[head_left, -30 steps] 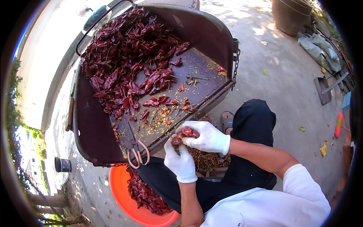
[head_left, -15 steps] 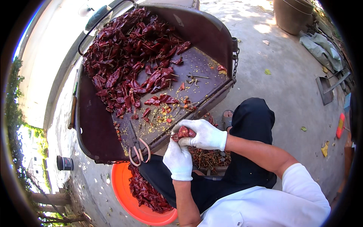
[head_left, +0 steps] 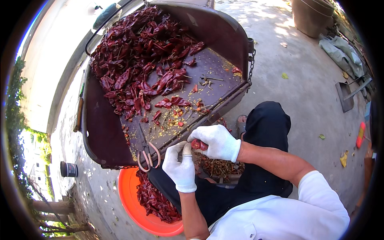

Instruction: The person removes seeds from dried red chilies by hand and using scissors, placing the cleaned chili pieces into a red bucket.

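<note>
I see my right hand (head_left: 218,142) clamped on a dried red chili (head_left: 197,144), my left hand (head_left: 180,166) pinching it just beside, scissors (head_left: 149,156) left of both.

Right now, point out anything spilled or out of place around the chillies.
Seeds and chilli bits are scattered across the cart bed. Scissors lie at its lower edge, handles hanging over the orange basin. Both gloved hands pinch one dried chilli.

Right hand (head_left: 216,143) shifted slightly up and left over the dried red chilli (head_left: 199,145), left hand (head_left: 180,166) raised a little closer beneath it, thumb now upright beside the pod, gloved fingers (head_left: 185,150) drawn tighter together
</note>
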Demonstrator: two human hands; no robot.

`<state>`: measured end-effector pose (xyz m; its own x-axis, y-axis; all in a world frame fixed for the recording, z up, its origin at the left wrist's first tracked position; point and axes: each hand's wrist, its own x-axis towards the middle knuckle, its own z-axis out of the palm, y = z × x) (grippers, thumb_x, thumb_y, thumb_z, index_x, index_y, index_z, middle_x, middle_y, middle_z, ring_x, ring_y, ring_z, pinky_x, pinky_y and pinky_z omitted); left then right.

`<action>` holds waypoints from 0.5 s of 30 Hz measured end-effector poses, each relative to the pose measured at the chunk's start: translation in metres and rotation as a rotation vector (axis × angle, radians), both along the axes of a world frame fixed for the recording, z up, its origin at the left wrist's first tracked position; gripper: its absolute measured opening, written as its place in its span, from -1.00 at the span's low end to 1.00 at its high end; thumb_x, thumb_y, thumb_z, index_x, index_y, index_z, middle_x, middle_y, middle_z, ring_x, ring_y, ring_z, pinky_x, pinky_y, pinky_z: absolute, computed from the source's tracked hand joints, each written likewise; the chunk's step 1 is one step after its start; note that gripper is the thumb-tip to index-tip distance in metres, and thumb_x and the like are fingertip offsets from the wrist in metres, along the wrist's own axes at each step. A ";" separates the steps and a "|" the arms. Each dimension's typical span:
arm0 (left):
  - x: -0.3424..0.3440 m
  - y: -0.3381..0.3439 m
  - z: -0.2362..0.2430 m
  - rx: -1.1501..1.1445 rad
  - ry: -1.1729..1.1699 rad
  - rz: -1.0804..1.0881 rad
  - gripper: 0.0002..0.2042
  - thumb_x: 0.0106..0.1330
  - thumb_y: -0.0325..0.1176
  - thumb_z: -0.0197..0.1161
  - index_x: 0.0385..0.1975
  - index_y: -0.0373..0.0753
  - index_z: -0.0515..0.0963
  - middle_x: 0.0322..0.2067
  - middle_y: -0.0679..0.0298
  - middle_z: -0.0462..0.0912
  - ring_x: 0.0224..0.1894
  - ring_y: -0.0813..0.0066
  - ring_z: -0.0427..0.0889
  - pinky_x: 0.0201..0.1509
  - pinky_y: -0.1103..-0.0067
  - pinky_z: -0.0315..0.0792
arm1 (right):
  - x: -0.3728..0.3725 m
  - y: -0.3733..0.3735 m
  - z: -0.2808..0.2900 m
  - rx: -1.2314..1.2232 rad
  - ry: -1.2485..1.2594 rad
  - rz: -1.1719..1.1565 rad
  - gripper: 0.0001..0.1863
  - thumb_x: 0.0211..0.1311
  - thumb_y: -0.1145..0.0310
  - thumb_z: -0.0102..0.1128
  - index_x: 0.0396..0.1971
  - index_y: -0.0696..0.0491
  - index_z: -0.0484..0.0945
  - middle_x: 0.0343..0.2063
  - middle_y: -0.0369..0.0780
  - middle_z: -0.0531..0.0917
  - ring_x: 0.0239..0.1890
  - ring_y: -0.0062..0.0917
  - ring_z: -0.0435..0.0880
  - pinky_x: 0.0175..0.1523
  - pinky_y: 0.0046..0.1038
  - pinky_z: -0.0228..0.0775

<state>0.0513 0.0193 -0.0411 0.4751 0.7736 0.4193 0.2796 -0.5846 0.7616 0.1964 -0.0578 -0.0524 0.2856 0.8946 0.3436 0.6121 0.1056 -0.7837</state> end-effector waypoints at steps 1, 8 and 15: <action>-0.001 0.000 0.002 -0.265 -0.116 -0.008 -0.87 0.28 -0.47 0.35 -0.26 -0.40 0.63 -0.43 0.26 0.66 -0.51 0.61 0.56 -0.43 0.69 0.43 | 0.002 0.000 0.003 -0.022 0.070 0.025 -0.69 -0.02 0.41 0.46 -0.22 0.07 0.61 -0.35 -0.11 0.68 -0.26 -0.24 0.70 -0.15 -0.35 0.53; 0.006 0.001 -0.027 -1.064 -0.842 -0.235 -0.78 0.43 -0.28 0.21 -0.19 -0.35 0.55 -0.46 0.29 0.58 -0.58 0.67 0.43 -0.61 0.74 0.27 | 0.004 0.002 0.003 -0.025 0.857 0.205 -0.86 0.23 0.40 0.35 -0.30 0.11 0.59 -0.53 -0.36 0.62 -0.50 -0.76 0.50 -0.38 -0.54 0.40; 0.014 -0.013 -0.002 -0.576 -0.598 -0.036 -0.84 0.43 -0.37 0.20 -0.25 -0.37 0.56 -0.35 0.28 0.61 -0.34 0.63 0.54 -0.23 0.69 0.42 | 0.009 -0.005 0.015 -0.284 1.344 0.284 -0.85 0.30 0.37 0.30 -0.21 0.09 0.59 -0.55 -0.34 0.60 -0.72 -0.80 0.37 -0.67 -0.65 0.14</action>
